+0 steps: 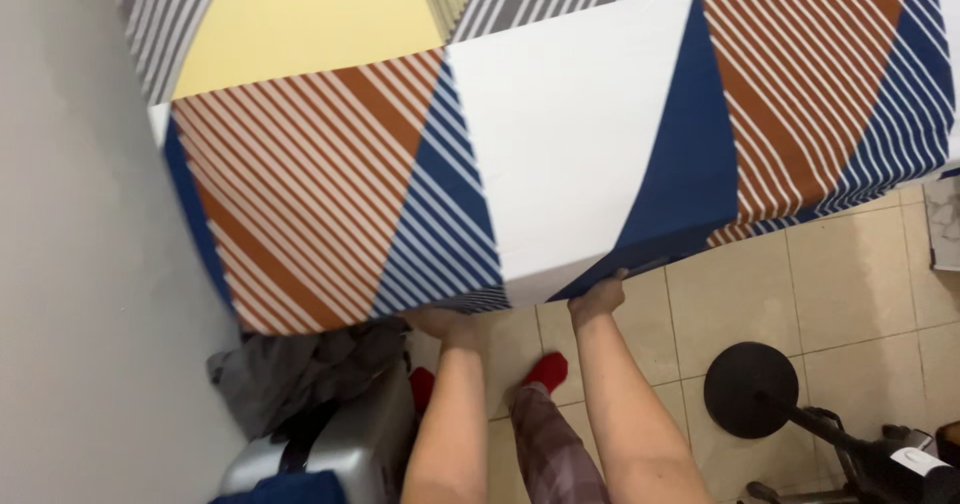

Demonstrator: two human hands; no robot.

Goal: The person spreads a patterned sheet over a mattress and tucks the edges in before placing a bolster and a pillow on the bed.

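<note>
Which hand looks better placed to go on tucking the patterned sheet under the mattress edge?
Probably the right hand: its fingers show gripping the lower edge of the sheet, in the open above the tiled floor. The left hand is mostly hidden beneath that edge.

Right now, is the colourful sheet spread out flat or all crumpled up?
Spread out flat: the patterned sheet lies smooth with crisp triangles, its edge hanging where the right hand grips it.

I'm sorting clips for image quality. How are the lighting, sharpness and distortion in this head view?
Head view: soft, even indoor light; no glare on the patterned sheet, its stripes crisp; right hand at the sheet's lower edge slightly soft, left hand mostly hidden beneath it; faint sheen on the floor tiles; no obvious distortion.
</note>
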